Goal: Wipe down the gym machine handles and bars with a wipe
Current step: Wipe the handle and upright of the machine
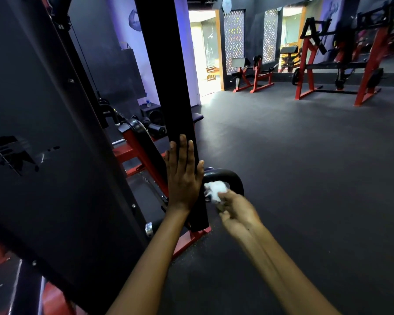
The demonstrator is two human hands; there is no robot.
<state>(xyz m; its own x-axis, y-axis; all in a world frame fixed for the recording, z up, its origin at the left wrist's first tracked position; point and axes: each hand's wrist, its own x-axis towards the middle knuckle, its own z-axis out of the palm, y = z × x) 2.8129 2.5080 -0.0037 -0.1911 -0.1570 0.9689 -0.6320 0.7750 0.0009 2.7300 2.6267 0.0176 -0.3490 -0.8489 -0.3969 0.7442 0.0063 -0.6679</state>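
My left hand [183, 176] lies flat with straight fingers against the black upright post [166, 87] of the gym machine. Just to its right, my right hand [236, 212] pinches a crumpled white wipe [215, 189] and holds it against the black curved handle [231, 177] that sticks out beside the post. The wipe covers the handle's near, inner side. A chrome-capped bar end [149, 229] shows below my left forearm.
A large black shroud panel [43, 144] of the machine fills the left. Behind the post is a red-framed bench [141, 151]. Dark rubber floor [305, 178] spreads to the right. Red racks [341, 71] and a bench machine [253, 76] stand far back by a lit doorway.
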